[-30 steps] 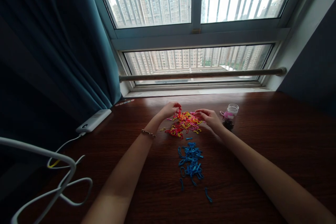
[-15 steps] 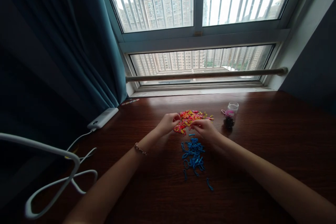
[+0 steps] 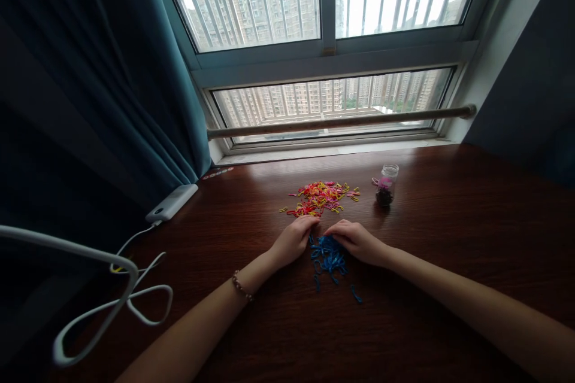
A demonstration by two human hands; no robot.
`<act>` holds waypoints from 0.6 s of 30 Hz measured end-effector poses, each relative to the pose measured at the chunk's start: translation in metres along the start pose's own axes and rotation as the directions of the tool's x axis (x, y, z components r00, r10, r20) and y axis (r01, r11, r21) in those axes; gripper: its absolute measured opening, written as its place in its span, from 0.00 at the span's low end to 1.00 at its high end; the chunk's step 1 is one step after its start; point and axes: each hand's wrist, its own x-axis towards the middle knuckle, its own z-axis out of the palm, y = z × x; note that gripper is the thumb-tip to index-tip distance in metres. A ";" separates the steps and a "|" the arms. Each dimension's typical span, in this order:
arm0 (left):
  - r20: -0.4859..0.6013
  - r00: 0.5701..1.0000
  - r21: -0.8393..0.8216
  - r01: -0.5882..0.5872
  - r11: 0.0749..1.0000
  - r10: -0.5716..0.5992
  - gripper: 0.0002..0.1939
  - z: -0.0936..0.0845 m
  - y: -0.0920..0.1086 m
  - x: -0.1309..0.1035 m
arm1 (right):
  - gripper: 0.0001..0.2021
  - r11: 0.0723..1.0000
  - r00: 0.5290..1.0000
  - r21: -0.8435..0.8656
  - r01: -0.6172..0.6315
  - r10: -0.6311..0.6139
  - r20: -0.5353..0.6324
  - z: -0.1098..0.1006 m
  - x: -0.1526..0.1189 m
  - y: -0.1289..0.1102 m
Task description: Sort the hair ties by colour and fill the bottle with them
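A pile of small blue elastic hair ties (image 3: pixel 331 258) lies on the brown table in front of me. At its far left edge is my left hand (image 3: pixel 296 238), fingers curled together, with a beaded bracelet on the wrist. My right hand (image 3: pixel 357 240) reaches over the pile's far right side, thumb and forefinger pressed together on the blue ties. Whatever is between the fingertips of either hand is too small to make out. Just beyond both hands spreads a mixed heap of red, pink, yellow and orange hair ties (image 3: pixel 324 194).
A clear glass jar (image 3: pixel 387 184) with dark and pink contents stands at the back right, a pink loop beside it. To the left lie a white power bank (image 3: pixel 172 203) and a looped white cable (image 3: pixel 148 293). Behind are a blue curtain (image 3: pixel 175 102) and a barred window.
Both hands have come back from the coloured heap toward me, to the far edge of the blue pile. The lone blue tie between the piles no longer shows. The view has shifted slightly.
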 end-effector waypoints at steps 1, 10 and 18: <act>0.023 1.000 -0.013 -0.003 1.000 0.003 0.17 0.000 0.001 -0.001 | 0.11 0.999 1.000 0.048 -0.021 0.022 -0.009 0.000 -0.004 -0.002; 0.314 0.949 -0.156 0.051 0.986 0.000 0.34 -0.009 0.033 -0.011 | 0.12 0.994 0.995 0.084 -0.074 0.079 -0.055 -0.006 -0.019 -0.014; 0.521 0.853 -0.196 0.087 0.977 0.029 0.55 -0.023 0.048 -0.016 | 0.49 0.996 0.904 0.089 0.025 -0.060 0.424 -0.035 -0.025 -0.029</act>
